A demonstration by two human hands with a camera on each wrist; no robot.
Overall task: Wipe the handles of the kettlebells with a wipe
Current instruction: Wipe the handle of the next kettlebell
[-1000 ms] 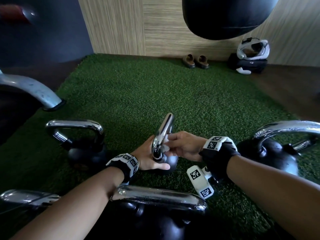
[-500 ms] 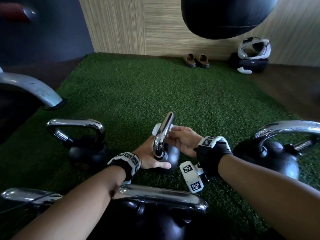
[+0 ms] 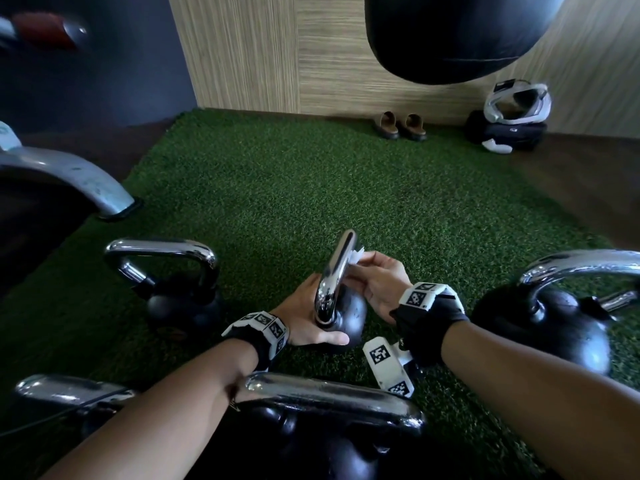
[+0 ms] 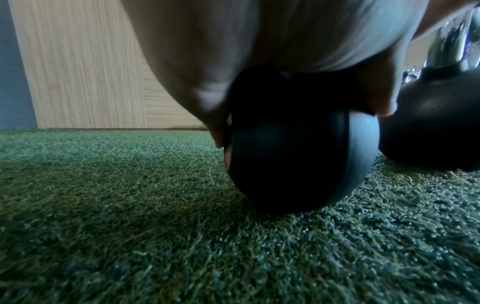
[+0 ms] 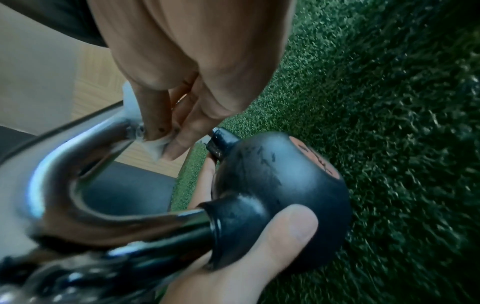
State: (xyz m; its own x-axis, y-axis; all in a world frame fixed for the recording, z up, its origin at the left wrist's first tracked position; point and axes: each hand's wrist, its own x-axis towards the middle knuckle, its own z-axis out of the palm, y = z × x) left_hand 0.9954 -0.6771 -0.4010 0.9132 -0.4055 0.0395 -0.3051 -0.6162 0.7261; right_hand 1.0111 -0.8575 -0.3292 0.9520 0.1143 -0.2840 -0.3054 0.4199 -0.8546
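A small black kettlebell with a chrome handle stands on the green turf in the middle. My left hand grips its black ball, thumb across the near side. My right hand pinches a white wipe against the far upper part of the handle; the wipe shows between thumb and fingers. Most of the wipe is hidden by the fingers.
Other chrome-handled kettlebells stand around: one left, one right, one near the front. A machine leg is at left, a punching bag hangs above, and sandals and a headset lie by the wall.
My right hand has slid the wipe up along the handle, from the lower curve to near the top. The left hand keeps its grip on the ball.
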